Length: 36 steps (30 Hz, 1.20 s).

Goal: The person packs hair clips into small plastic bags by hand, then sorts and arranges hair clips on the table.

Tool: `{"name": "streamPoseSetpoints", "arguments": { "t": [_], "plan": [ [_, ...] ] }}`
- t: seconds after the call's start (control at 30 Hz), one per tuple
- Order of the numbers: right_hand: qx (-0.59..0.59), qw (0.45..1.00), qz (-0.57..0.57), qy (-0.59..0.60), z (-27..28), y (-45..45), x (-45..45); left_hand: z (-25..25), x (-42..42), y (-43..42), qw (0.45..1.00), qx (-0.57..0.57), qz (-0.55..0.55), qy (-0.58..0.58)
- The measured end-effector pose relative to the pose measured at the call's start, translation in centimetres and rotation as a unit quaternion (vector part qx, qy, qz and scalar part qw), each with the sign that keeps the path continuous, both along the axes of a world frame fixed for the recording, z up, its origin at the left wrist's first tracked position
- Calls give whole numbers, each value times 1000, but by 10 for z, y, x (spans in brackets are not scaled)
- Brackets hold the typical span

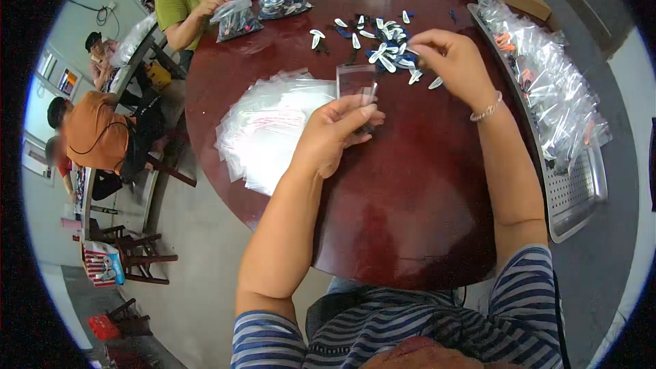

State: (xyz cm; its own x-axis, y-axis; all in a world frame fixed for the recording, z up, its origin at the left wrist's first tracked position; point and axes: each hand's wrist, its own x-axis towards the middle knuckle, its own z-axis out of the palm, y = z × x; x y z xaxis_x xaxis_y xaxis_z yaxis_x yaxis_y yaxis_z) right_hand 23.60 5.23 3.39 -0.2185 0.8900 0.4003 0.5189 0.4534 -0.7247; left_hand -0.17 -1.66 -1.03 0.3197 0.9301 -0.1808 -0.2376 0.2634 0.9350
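My left hand (333, 130) is closed around a small clear plastic bag (356, 80), its top edge standing up above the fingers. Something dark shows near the fingertips, partly hidden. Over the right side of a loose pile of snap hair clips (388, 55), my right hand (454, 65) is closed in a pinch on a hair clip, mostly hidden by the fingers. The clips look white on one face and dark blue or black on the other. Beside my left forearm lies a fanned stack of clear plastic bags (266, 126).
A perforated metal tray (570, 188) heaped with filled plastic bags (557, 96) runs along the right edge. Across the dark red table (403, 232), a person in green (181, 3) touches a filled bag (236, 20). Other people sit at a left-hand bench.
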Motion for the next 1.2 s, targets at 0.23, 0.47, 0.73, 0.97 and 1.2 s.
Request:
{"name": "streamPoseSetpoints", "arguments": {
  "t": [0.23,0.47,0.73,0.97,1.2],
  "plan": [
    [4,946,-276,-172,-95,62,86,1,3,-3,1000,-4,-5,4],
    [-39,953,-261,-148,-87,58,78,-2,6,-3,999,5,-12,41],
    [-88,986,122,-74,-53,36,88,-7,4,-3,999,5,0,36],
    [-124,977,94,-144,-49,28,69,-6,4,-2,999,5,-9,48],
    [-144,969,125,157,-19,11,14,-2,3,-4,999,1,-12,52]
  ]
}}
